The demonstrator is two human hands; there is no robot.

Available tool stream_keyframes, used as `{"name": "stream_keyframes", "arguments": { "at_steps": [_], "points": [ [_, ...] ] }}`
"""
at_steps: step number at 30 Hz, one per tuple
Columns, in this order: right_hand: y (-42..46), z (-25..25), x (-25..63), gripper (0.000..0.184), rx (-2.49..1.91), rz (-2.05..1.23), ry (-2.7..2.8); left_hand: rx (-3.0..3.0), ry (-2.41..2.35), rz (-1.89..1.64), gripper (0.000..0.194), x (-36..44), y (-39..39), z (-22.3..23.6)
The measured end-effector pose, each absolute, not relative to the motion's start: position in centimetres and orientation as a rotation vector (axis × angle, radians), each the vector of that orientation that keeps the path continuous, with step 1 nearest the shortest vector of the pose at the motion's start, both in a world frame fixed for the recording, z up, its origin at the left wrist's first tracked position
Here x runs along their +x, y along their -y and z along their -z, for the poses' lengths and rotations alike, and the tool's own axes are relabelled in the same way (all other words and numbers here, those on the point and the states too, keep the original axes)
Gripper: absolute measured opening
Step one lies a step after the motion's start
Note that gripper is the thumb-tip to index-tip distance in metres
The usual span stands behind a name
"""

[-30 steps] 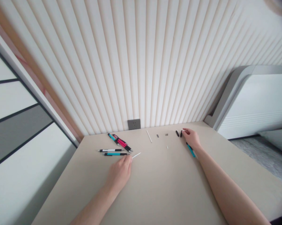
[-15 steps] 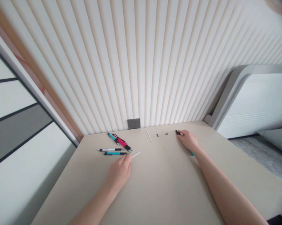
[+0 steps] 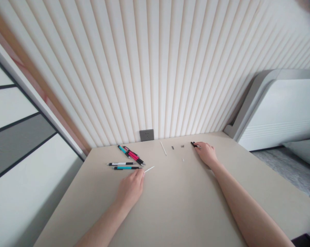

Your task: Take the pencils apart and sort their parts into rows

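My left hand (image 3: 131, 187) rests on the beige table (image 3: 170, 206) with its fingers pinched on the end of a thin white pen refill (image 3: 149, 169). Just beyond it lie a teal pen (image 3: 126, 168), a white pen (image 3: 120, 164) and a small pile of red and teal pens (image 3: 132, 155). My right hand (image 3: 206, 153) lies far right near the wall, its fingertips closed on a small black pen part (image 3: 193, 144). Between the hands lie a second white refill (image 3: 163, 148) and tiny pen pieces (image 3: 178, 147).
A ribbed white wall (image 3: 155, 68) with a grey socket (image 3: 146, 135) backs the table. A white and grey cabinet (image 3: 280, 109) stands at the right. Panelled doors (image 3: 13, 137) are at the left.
My right hand slid left along the back of the table and covered the teal pen barrel that lay under its wrist. My left hand stayed in place on the refill.
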State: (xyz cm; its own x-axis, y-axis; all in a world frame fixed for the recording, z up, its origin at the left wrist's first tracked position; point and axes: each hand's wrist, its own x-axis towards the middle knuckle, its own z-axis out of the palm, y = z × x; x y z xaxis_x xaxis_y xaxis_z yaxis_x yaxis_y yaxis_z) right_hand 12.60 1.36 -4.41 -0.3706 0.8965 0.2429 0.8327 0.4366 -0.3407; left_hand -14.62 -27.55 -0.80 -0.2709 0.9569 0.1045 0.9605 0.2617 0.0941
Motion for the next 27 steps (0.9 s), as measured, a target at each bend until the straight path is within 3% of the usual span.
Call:
{"name": "stream_keyframes", "arguments": {
  "at_steps": [8,13,18,27],
  "points": [
    [0.1,2.1,15.3,0.036,-1.656,-0.208,2.237,-1.898,2.454,0.198,0.027,-14.5,27.7,0.6],
    [3.0,3.2,17.5,0.039,-1.798,-0.211,2.348,-1.909,2.432,0.224,0.026,-14.5,27.8,0.6],
    [4.5,4.3,16.4,0.032,-1.622,-0.198,2.398,-1.912,2.435,0.239,0.025,-14.4,27.7,0.7],
    [4.4,3.9,15.5,0.035,-1.571,-0.127,2.337,-1.928,2.375,0.31,0.025,-14.3,27.8,1.0]
  ]
}}
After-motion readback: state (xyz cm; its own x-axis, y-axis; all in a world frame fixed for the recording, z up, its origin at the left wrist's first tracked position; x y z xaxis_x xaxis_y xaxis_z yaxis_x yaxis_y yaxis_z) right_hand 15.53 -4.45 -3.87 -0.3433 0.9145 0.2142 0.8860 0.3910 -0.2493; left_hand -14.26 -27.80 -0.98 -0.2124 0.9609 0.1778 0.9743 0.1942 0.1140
